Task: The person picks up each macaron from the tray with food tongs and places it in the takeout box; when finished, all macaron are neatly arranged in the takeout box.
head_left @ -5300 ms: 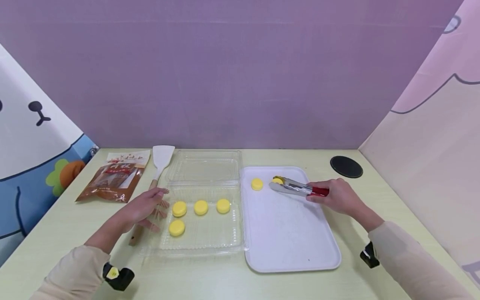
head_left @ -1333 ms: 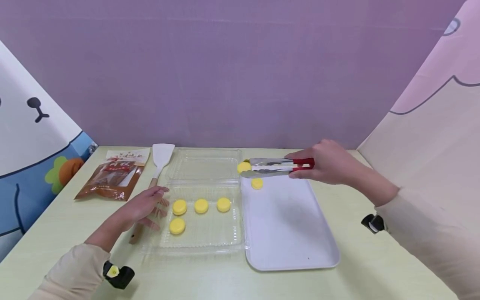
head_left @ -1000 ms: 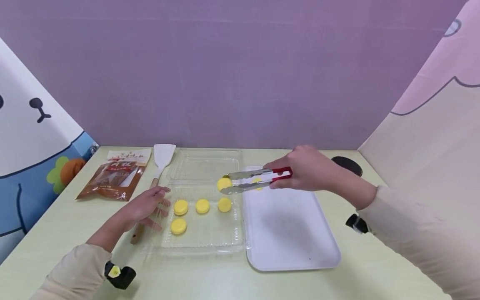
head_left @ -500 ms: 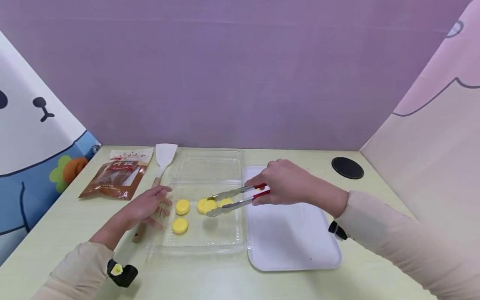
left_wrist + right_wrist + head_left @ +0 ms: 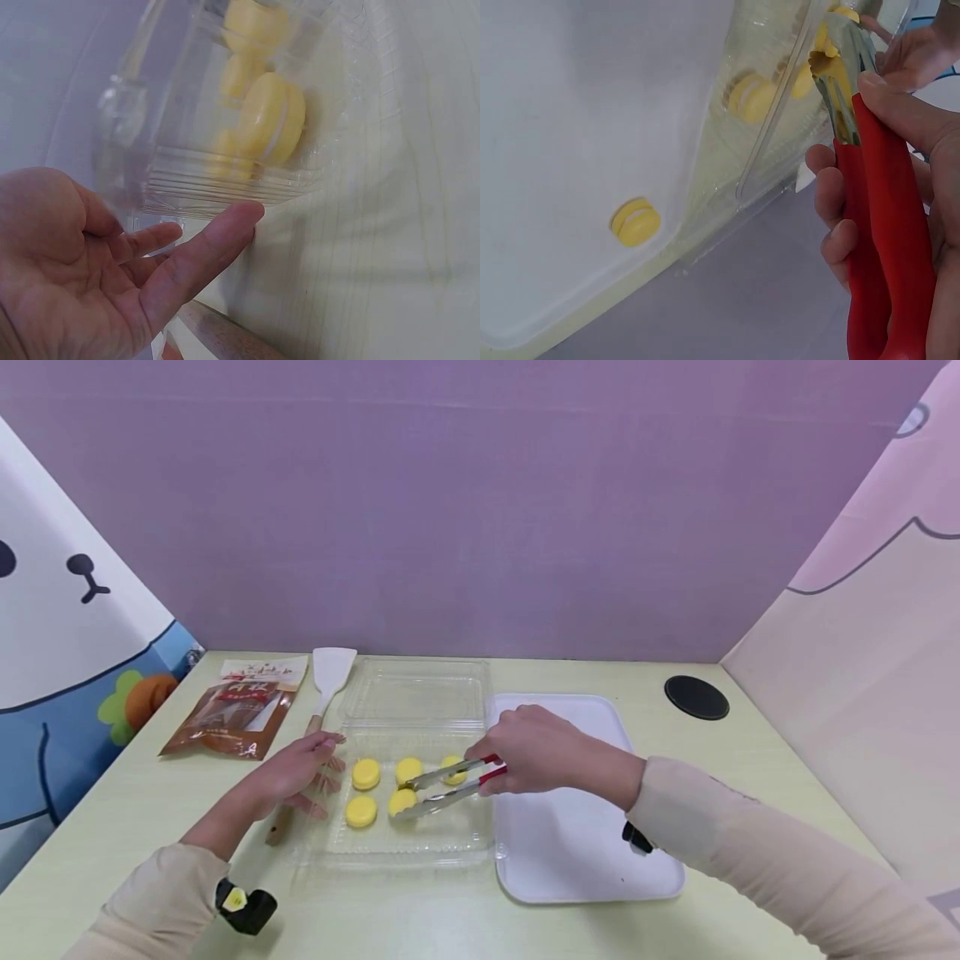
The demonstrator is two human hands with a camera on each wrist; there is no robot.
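Where tongs (image 5: 448,798) reach, container (image 5: 390,862) with five macarons (image 5: 362,812), tray (image 5: 585,860) with one

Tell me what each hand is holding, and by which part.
The right hand holds the tongs by their red handles, with the tips either side of a yellow cookie. The left hand holds nothing.

A hand could pass along the tabletop (image 5: 390,918) before the clear container (image 5: 450,835) and white tray (image 5: 585,860), or between tray and black disc (image 5: 697,697). The right sleeve (image 5: 735,827) slants over the tray's right edge; the left hand (image 5: 292,775) and spatula (image 5: 332,670) crowd the container's left side
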